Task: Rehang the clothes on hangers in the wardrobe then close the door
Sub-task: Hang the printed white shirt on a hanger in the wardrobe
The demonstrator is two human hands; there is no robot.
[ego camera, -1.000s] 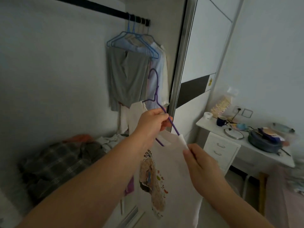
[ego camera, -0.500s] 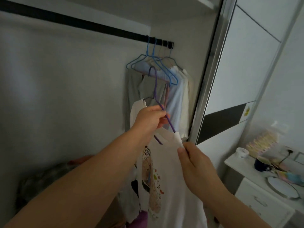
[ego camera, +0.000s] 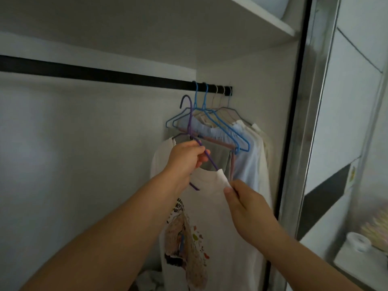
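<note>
While the left hand (ego camera: 185,159) grips the purple hanger (ego camera: 190,120) w/ curled fingers, its hook sits just below the black rail (ego camera: 105,75), not on it yet. Right hand (ego camera: 248,208) pinches the shoulder of the white printed T-shirt (ego camera: 210,217) that hangs on this hanger. Other clothes on blue hangers (ego camera: 220,122) hang at the rail's right end, near the sliding door (ego camera: 346,122), which is open.

The wardrobe interior (ego camera: 84,164) is dim and grey, with daylight brightening the sliding door (ego camera: 346,122) at right. The whole frame is soft; the lower right corner is smeared with blur, and the wide lens bows the door frame.
</note>
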